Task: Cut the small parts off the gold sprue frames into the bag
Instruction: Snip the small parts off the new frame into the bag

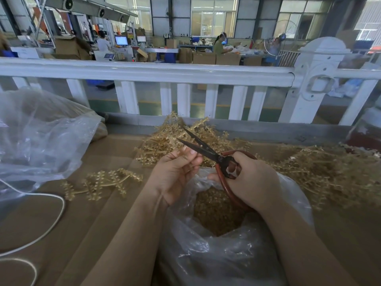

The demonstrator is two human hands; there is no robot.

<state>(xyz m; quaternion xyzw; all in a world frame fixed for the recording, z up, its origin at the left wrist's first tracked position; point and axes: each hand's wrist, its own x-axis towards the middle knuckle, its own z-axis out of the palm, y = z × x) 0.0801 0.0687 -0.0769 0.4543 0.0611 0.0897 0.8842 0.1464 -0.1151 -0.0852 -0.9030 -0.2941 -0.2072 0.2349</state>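
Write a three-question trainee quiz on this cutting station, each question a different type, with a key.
1. True or false: the scissors blades are open.
2. Which hand grips the scissors' red handles? A) left hand B) right hand
3. Fill in: the clear bag under the hands holds loose gold ____.

Key: 1 true; 2 B; 3 parts.

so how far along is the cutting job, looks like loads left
Done: the clear plastic bag already holds many cut gold parts. In hand: left hand pinches a sprue piece, right hand holds open red-handled scissors. Left: a large pile of gold sprue frames.
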